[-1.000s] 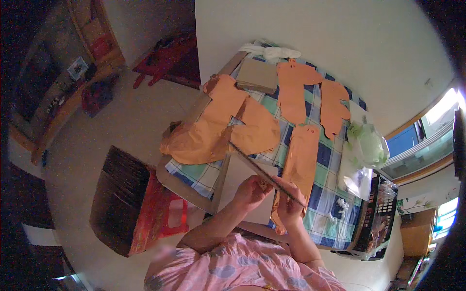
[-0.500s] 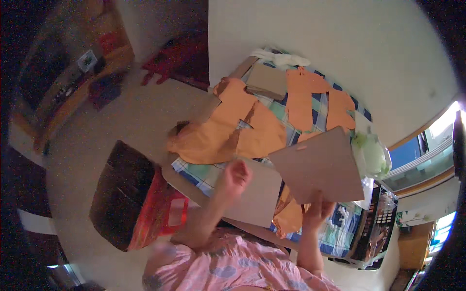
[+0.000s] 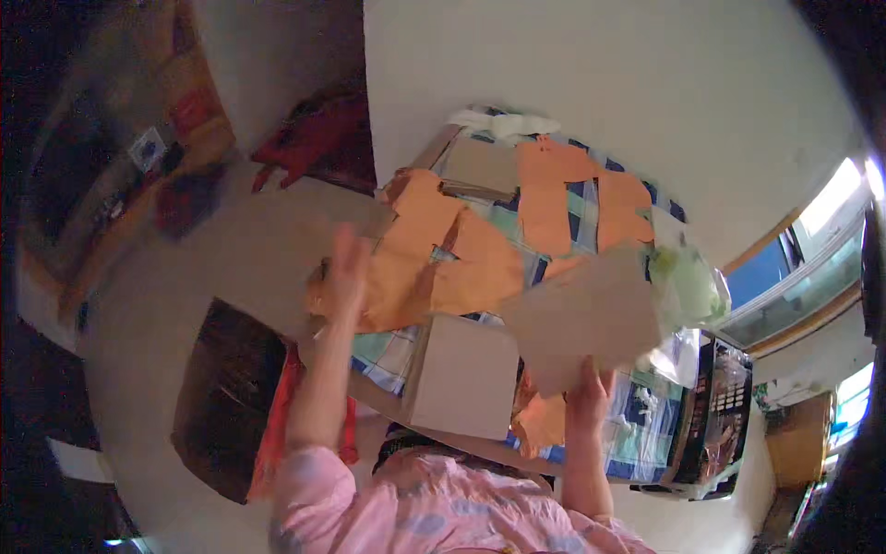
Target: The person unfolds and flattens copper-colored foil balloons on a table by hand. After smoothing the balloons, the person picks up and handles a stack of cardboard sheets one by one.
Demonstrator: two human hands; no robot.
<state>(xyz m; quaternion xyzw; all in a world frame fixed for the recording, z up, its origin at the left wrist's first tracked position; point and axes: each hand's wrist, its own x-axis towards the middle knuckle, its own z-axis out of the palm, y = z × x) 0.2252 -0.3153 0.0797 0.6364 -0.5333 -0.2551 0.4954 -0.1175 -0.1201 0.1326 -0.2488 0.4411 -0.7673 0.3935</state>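
Note:
My right hand (image 3: 589, 395) grips the lower edge of a flat tan cardboard sheet (image 3: 586, 314), held up over the right part of the table. My left hand (image 3: 348, 268) is raised at the table's left side, near the left end of the large orange sheets (image 3: 397, 286). It is smeared by motion, but its fingers look stretched out and nothing shows in them. Between my arms, at the near edge, lies a stack of cardboard sheets (image 3: 466, 379). An orange piece (image 3: 540, 425) lies partly hidden beneath the held sheet.
A checked cloth (image 3: 646, 443) covers the table. Farther back are another cardboard stack (image 3: 480, 166), orange cut pieces (image 3: 544, 203) and a white cloth-like bundle (image 3: 503, 123). A clear bag with something green (image 3: 688, 286) and a black crate (image 3: 720, 415) stand right; a dark stool-like block (image 3: 226, 397) is left.
My left hand has swung up and left, away from the near cardboard stack, and its fingers have straightened. My right hand still holds the cardboard sheet, which has shifted slightly left.

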